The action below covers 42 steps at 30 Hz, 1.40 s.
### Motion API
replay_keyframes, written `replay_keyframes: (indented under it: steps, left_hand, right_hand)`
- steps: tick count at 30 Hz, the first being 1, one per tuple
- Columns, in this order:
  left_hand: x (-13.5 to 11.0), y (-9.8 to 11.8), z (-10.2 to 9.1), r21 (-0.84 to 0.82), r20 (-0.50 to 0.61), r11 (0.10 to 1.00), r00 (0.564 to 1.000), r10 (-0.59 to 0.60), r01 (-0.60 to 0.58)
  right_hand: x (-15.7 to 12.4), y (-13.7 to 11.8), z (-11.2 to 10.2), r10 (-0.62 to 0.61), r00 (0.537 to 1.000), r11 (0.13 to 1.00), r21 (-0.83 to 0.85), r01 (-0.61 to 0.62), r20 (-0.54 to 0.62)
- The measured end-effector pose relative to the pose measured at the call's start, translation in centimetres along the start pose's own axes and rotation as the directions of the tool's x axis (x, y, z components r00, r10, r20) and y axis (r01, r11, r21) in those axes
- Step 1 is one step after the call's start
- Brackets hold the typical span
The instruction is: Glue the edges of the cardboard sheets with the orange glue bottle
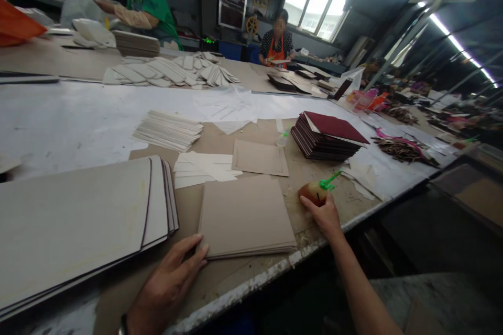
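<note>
A stack of beige cardboard sheets (247, 214) lies before me near the table's front edge. My left hand (173, 272) rests at its lower left corner, fingers stretched out with the tips touching the edge. To the right, my right hand (323, 214) has its fingers round a squeeze glue bottle (310, 192) with a green nozzle and brownish contents; the bottle leans over on the table. Behind the stack lie a single cardboard piece (260, 157) with a marked border and several pale paper strips (206, 168).
Large pale boards with dark edges (78, 225) are piled at left. A dark red stack (330, 133) stands at back right, a small bottle (282, 139) beside it. Thin strips (168, 130) lie farther back. Two people (159, 10) work across the table. The table's front edge (251, 288) is rough.
</note>
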State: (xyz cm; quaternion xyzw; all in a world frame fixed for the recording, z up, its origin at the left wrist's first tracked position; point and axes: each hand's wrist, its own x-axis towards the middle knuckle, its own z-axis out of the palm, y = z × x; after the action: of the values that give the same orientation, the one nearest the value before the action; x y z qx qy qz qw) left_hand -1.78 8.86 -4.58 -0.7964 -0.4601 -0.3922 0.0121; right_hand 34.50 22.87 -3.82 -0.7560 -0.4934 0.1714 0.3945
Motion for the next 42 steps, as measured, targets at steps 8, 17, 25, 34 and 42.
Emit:
replay_keyframes:
  steps: [8, 17, 25, 34, 42]
  left_hand:
    - [-0.1, 0.2, 0.1, -0.001, -0.049, 1.000, 0.999, 0.008, -0.008]
    - [0.5, 0.5, 0.3, -0.043, -0.103, 0.996, 0.991, -0.087, 0.083]
    - [0.2, 0.4, 0.5, -0.039, -0.140, 0.995, 0.986, -0.095, 0.090]
    - [0.4, 0.9, 0.5, -0.112, -0.147, 0.985, 0.978, -0.148, 0.133]
    - [0.2, 0.9, 0.8, -0.124, -0.146, 0.982, 0.976, -0.161, 0.144]
  right_hand:
    - [-3.5, -2.7, -2.0, -0.020, 0.998, 0.984, 0.178, 0.029, -0.054]
    - [-10.4, -7.9, -6.7, -0.011, 0.914, 0.822, 0.524, -0.223, 0.406]
    - [-11.3, -10.8, -5.8, -0.109, 0.944, 0.990, 0.116, 0.076, 0.313]
    - [-10.5, -12.0, -1.7, -0.284, 0.841, 0.958, 0.101, 0.268, 0.461]
    - [-9.3, -12.6, 1.6, -0.517, 0.758, 0.840, 0.067, 0.538, 0.397]
